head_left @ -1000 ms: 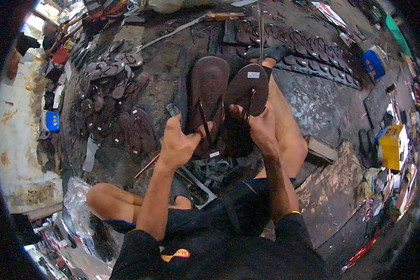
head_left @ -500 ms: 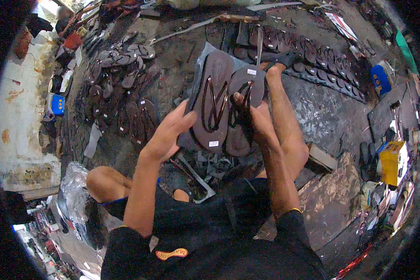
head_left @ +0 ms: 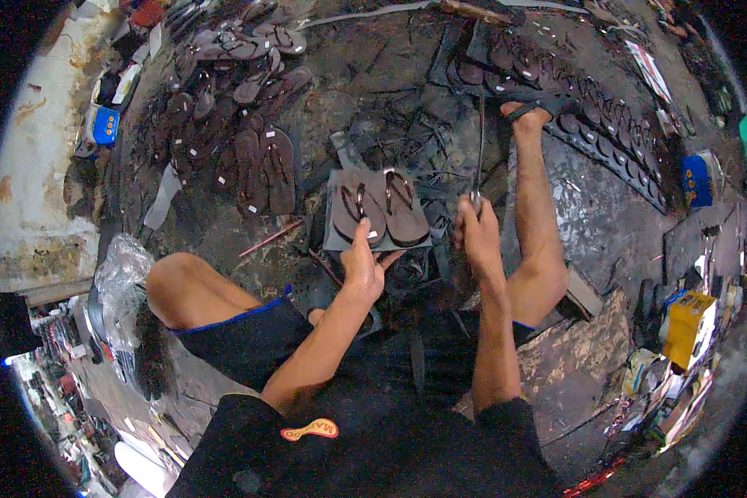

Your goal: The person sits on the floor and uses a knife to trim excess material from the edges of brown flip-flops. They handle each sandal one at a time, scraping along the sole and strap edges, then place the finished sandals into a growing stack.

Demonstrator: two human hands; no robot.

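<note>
A pair of brown flip-flops (head_left: 404, 217) with shiny dark straps rests side by side on a dark grey sheet (head_left: 333, 239) in front of my lap. My left hand (head_left: 363, 267) grips their near edge, thumb on top by a small white label and the other fingers partly underneath. To the right, my right hand (head_left: 480, 236) is closed round the lower end of a long, thin blade-like tool (head_left: 480, 141), which points away from me. Its handle is hidden in my fist.
Several finished-looking flip-flops (head_left: 265, 170) lie in a heap at the far left. Rows of sandals (head_left: 614, 124) line the far right, beyond my outstretched leg. Dark offcuts litter the floor ahead. A yellow box (head_left: 687, 330) and a blue box (head_left: 697, 180) stand at right.
The flip-flops have come down and nearer, away from my right hand. My left hand has shifted to their near edge; my right hand has moved slightly right, with the blade-like tool now plainly visible.
</note>
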